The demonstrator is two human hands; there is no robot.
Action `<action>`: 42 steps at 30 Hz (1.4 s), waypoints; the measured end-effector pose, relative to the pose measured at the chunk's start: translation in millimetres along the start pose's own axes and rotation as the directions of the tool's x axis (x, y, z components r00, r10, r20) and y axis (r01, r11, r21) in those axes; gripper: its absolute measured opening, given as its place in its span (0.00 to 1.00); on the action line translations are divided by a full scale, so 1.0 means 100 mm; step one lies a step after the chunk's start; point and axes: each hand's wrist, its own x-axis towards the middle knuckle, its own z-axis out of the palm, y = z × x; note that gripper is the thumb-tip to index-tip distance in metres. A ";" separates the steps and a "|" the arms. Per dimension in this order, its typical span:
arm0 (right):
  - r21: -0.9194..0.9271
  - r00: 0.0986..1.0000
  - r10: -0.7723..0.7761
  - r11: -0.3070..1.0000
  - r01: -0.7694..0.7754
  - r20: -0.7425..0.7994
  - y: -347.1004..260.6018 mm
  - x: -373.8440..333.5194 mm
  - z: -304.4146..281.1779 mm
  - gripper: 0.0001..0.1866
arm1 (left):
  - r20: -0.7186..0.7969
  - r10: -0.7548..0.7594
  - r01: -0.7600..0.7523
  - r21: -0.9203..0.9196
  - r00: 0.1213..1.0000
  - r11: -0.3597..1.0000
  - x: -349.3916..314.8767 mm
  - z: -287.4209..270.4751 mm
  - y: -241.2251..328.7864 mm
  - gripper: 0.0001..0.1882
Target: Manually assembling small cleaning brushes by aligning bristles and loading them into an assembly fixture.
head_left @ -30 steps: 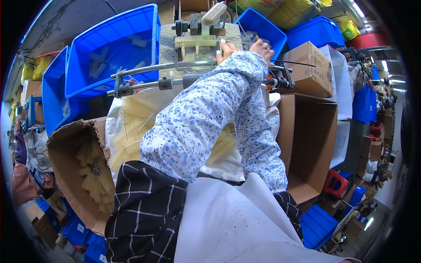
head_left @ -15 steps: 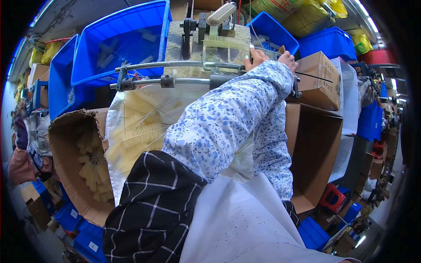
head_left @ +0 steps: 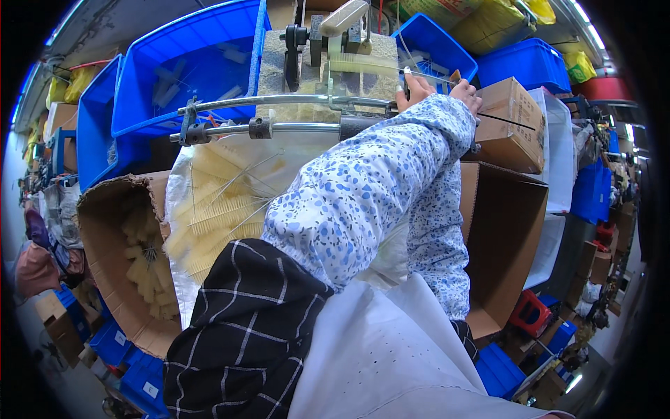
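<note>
A wire-handled brush point(head_left: 366, 65) with pale yellow bristles lies across the bench-mounted metal fixture point(head_left: 333, 43), below its light-coloured lever. From the brush's right end a thin wire runs toward my right hand point(head_left: 466, 96), whose fingers are closed around it; a small brown piece shows at their tips. My left hand point(head_left: 417, 91) is beside the bristles' right end, thumb and forefinger apart, one fingertip at the wire. Two steel rods point(head_left: 293, 128) run in front of the fixture. My patterned sleeves cross, the left over the right. More bristle brushes point(head_left: 213, 206) lie piled on a white sheet at left.
A cardboard box point(head_left: 105, 230) with brushes stands left, another box point(head_left: 506, 237) right. Blue bins point(head_left: 139, 84) point(head_left: 457, 59) flank the fixture, holding pale pieces. A closed carton point(head_left: 513, 126) sits right of my hands. A thin dark rod points right past my right hand.
My left forefinger has lifted away from the bristles to the wire, and a gap now shows between it and the thumb. The view has shifted slightly; my right hand remains close by.
</note>
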 end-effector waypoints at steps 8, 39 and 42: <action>0.035 0.868 -0.200 0.970 0.241 -0.455 0.72 0.00 0.24 0.23 | -0.321 0.080 -0.187 -0.319 0.944 0.929 -0.55 -0.63 0.27 0.25; 0.679 0.717 -0.537 0.724 0.121 0.444 0.77 -1.21 -0.10 0.28 | 0.419 -0.629 0.745 -0.220 0.655 0.629 -5.25 -0.41 -0.29 0.30; 0.621 0.652 -0.630 0.725 0.299 0.422 0.26 -1.33 -0.01 0.25 | 0.489 -0.610 0.763 -0.214 0.624 0.609 -5.30 -0.62 -0.35 0.28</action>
